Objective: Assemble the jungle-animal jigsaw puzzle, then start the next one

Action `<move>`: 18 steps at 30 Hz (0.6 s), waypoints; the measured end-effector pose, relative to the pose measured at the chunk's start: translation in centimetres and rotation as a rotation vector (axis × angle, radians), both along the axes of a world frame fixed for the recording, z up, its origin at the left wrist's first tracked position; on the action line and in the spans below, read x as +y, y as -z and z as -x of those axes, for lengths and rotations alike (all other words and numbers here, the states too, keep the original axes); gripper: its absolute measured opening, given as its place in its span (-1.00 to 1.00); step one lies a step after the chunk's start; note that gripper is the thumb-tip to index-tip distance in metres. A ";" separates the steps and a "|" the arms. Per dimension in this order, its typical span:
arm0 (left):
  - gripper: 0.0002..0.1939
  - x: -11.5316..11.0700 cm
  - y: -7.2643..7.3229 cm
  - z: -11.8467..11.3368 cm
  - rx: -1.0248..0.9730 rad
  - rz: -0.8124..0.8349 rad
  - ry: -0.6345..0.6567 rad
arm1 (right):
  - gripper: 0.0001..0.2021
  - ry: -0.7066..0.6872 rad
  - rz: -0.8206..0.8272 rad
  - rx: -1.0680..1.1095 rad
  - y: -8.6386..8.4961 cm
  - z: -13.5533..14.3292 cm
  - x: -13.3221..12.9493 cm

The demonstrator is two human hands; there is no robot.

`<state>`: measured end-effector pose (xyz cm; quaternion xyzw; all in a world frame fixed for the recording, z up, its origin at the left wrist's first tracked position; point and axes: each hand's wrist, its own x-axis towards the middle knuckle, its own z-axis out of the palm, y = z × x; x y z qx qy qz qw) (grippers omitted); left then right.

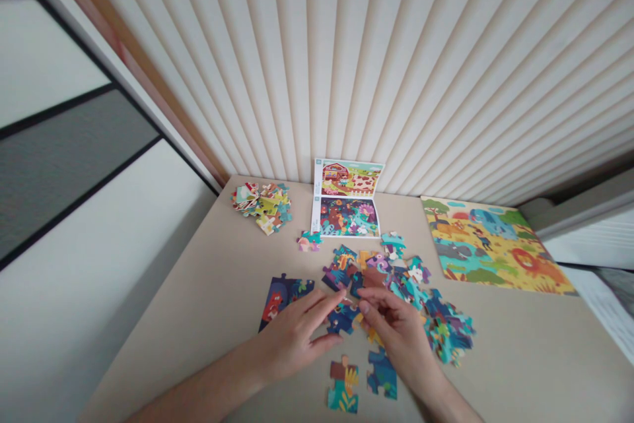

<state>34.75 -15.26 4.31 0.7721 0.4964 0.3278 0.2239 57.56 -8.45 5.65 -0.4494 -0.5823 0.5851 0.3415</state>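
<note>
My left hand (303, 330) reaches over the table with its thumb and fingers apart and nothing visible in them. Under and beside it lies a joined dark blue puzzle section (282, 297) with a red animal. My right hand (399, 324) is closed in a pinch at a small dark blue puzzle piece (355, 284), close to the left fingertips; its grip is partly hidden. A heap of loose puzzle pieces (409, 291) spreads beneath and behind the right hand. Nearer to me lie a teal and brown piece pair (343, 387) and a blue piece (382, 373).
An open picture leaflet (347, 217) leans against the pleated wall (327, 66). Another pile of pieces (267, 205) sits at the back left. To the right lies an assembled safari puzzle (495, 245) on the beige table (212, 317). A pink and teal piece (308, 241) lies before the leaflet.
</note>
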 end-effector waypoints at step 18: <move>-0.68 0.4 -0.4 -0.3 0.093 -0.017 0.026 | -0.62 -0.034 -0.001 -0.045 0.7 0.3 -0.2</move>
